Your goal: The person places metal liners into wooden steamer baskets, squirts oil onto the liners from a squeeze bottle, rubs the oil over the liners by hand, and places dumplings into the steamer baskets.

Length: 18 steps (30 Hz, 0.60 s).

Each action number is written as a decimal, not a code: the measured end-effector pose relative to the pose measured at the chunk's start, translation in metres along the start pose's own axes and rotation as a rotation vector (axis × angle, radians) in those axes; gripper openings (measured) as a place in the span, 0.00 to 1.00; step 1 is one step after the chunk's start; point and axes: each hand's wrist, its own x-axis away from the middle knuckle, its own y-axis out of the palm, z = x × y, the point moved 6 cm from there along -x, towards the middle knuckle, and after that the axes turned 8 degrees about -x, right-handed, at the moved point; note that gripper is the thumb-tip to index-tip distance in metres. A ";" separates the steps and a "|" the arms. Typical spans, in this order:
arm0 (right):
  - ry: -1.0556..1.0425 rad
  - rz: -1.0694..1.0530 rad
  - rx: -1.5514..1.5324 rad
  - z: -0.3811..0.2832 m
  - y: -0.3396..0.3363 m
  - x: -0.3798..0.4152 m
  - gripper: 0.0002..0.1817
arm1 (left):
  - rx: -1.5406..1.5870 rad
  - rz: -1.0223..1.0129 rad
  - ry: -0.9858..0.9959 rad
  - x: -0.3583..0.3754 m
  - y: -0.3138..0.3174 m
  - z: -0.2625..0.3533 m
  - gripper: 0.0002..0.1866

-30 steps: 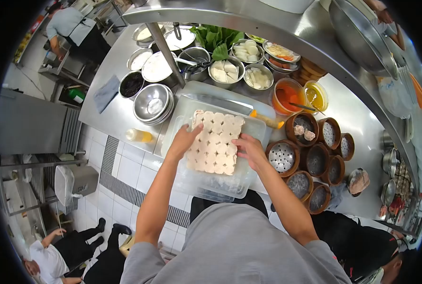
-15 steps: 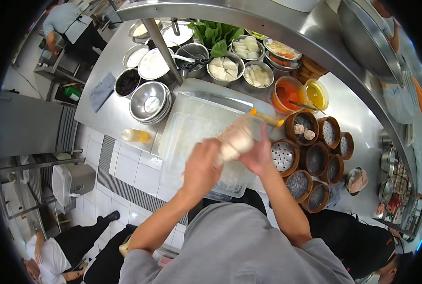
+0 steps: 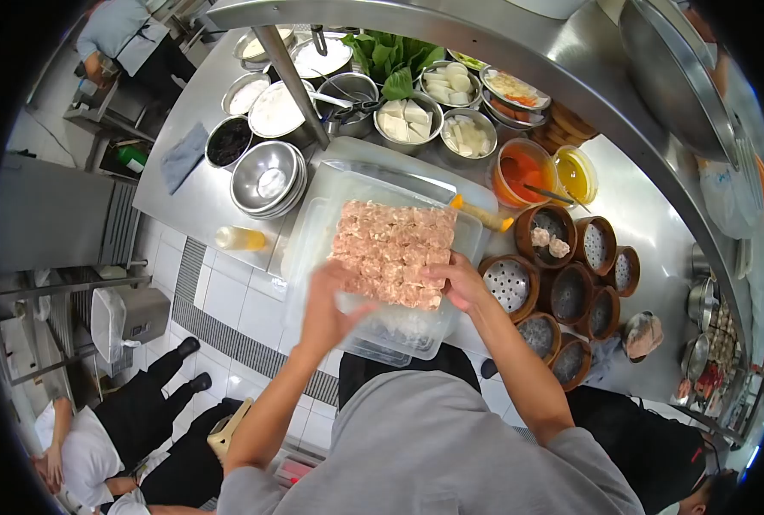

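A slab of pink meat dumplings [image 3: 392, 253], packed tightly in rows, lies face up over a clear plastic tub [image 3: 309, 249]. My right hand [image 3: 463, 283] grips its lower right corner, thumb on top. At the lower left edge is my left hand [image 3: 326, 309], slightly blurred, fingers and thumb spread apart, right beside the dumplings. Under the slab's near side, whitish stuff shows through the tub. A yellow-handled tool [image 3: 483, 213] rests across the tub's far right corner.
Bamboo steamers [image 3: 510, 285] stand at the right, one with a few dumplings [image 3: 550, 242]. Behind are tubs of orange sauce [image 3: 523, 167] and yellow oil [image 3: 575, 176]. Stacked steel bowls [image 3: 266, 182] and a squeeze bottle [image 3: 240, 239] sit left. A metal shelf [image 3: 450, 36] overhangs the counter.
The slab was tilted up between both hands with its pale side showing; now it lies flat, pink tops up. My left hand has come away from it, down and left.
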 end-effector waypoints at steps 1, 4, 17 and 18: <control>0.001 0.004 -0.003 0.004 -0.007 -0.003 0.31 | 0.002 -0.005 0.000 -0.001 -0.001 -0.016 0.26; 0.015 0.000 0.028 0.006 -0.018 -0.011 0.32 | 0.176 0.025 -0.445 -0.009 0.010 -0.079 0.37; 0.062 -0.147 0.166 -0.020 0.016 0.047 0.36 | 1.193 -0.454 -0.905 -0.012 0.037 -0.040 0.28; 0.077 -0.147 0.164 -0.018 0.012 0.045 0.36 | 1.196 -0.462 -0.904 -0.010 0.040 -0.039 0.28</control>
